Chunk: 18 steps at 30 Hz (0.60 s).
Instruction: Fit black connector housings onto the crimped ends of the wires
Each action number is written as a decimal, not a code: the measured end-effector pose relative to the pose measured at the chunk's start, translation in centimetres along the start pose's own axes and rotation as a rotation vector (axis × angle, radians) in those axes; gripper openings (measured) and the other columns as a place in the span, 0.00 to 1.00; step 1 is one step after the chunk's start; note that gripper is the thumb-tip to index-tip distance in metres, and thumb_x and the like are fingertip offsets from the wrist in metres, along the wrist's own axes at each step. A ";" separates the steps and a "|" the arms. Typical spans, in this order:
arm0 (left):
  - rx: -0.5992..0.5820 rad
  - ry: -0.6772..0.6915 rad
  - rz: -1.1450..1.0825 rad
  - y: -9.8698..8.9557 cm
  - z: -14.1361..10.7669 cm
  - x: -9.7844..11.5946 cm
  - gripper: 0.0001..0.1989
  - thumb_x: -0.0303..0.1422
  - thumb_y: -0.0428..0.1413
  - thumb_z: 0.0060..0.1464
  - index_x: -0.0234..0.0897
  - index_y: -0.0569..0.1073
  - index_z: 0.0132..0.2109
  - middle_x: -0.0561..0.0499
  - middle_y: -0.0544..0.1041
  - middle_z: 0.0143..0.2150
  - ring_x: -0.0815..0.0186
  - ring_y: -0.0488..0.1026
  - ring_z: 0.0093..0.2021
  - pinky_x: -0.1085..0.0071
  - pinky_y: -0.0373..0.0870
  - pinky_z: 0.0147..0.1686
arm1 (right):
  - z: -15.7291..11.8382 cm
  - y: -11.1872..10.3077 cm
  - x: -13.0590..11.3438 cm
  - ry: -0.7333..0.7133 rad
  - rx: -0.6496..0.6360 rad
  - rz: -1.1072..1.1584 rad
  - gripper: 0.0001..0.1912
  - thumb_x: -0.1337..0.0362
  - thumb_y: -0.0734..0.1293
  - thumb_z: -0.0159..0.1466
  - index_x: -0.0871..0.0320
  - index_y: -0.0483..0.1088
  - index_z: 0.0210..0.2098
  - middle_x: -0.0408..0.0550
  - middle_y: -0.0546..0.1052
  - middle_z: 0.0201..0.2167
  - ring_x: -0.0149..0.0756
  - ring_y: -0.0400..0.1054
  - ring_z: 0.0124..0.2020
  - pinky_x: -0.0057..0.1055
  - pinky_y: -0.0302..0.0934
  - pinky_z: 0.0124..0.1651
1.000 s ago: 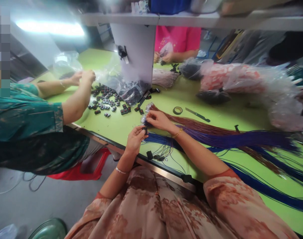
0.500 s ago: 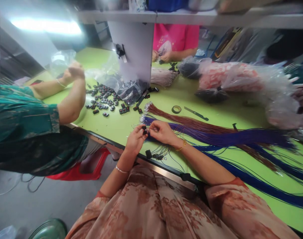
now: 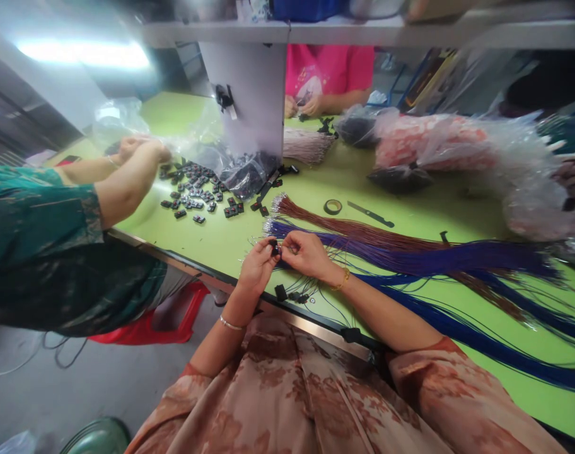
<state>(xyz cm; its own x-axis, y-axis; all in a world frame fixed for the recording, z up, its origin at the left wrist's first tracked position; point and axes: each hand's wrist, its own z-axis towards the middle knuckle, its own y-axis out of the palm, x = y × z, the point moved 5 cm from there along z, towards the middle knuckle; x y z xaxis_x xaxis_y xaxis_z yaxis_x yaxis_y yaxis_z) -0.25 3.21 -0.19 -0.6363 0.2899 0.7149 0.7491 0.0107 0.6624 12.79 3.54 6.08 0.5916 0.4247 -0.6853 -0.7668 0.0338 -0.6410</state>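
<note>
My left hand (image 3: 256, 267) pinches a small black part (image 3: 275, 248) between thumb and fingers, above the front of the green table (image 3: 212, 244). Close against it on the right, my right hand (image 3: 306, 253) is closed at the fingertips on something I cannot make out. Purple wires (image 3: 410, 260) run from behind my hands to the right, with brown wires (image 3: 325, 221) behind them and blue wires (image 3: 458, 325) in front. Just below my hands, a few black parts (image 3: 281, 292) lie near the table edge.
Many black connectors (image 3: 200, 186) lie at the left, beside a co-worker's arm (image 3: 129, 189). Further back are a tape roll (image 3: 333, 207), a flat dark tool (image 3: 370, 214) and plastic bags (image 3: 434, 142). A person in pink (image 3: 332, 75) sits across. A shelf (image 3: 386, 36) spans overhead.
The co-worker's hands at the left have moved down and to the right, near the clear bag. My own hands hold almost the same pose, and the view has shifted slightly.
</note>
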 end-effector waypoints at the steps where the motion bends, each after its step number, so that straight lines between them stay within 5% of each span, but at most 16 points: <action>1: 0.012 0.013 0.015 0.0 0.0 0.0 0.11 0.26 0.62 0.47 0.35 0.74 0.41 0.52 0.75 0.36 0.72 0.72 0.35 0.75 0.69 0.39 | 0.0 0.1 0.0 -0.005 0.000 0.006 0.05 0.65 0.64 0.55 0.58 0.65 0.24 0.42 0.68 0.21 0.28 0.57 0.23 0.27 0.47 0.27; 5: 0.076 0.035 0.062 -0.3 -0.2 0.0 0.14 0.25 0.64 0.44 0.36 0.74 0.40 0.53 0.75 0.35 0.73 0.72 0.35 0.76 0.69 0.38 | -0.3 0.6 0.2 -0.054 0.007 -0.023 0.05 0.67 0.63 0.57 0.58 0.64 0.24 0.42 0.68 0.21 0.29 0.57 0.23 0.27 0.49 0.28; 11: 0.083 -0.090 0.043 -0.7 0.3 -0.3 0.10 0.25 0.63 0.44 0.33 0.74 0.37 0.52 0.75 0.33 0.73 0.72 0.31 0.76 0.70 0.34 | -0.9 1.5 0.1 -0.348 -0.008 -0.270 0.07 0.68 0.59 0.61 0.58 0.65 0.27 0.46 0.68 0.24 0.32 0.57 0.25 0.30 0.48 0.30; 18: 0.110 -0.073 0.038 -0.7 0.6 -0.2 0.10 0.23 0.63 0.44 0.32 0.74 0.37 0.52 0.75 0.33 0.73 0.73 0.31 0.77 0.70 0.33 | -0.8 1.5 0.5 -0.383 -0.028 -0.319 0.07 0.67 0.59 0.62 0.58 0.65 0.28 0.47 0.68 0.25 0.33 0.57 0.26 0.30 0.49 0.30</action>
<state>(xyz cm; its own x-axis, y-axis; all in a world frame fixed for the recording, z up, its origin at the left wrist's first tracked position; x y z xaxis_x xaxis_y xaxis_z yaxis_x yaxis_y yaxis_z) -0.55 3.75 -0.97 -0.5950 0.3614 0.7179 0.7906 0.1022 0.6038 12.09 3.04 4.50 0.6579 0.6988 -0.2806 -0.5523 0.1944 -0.8107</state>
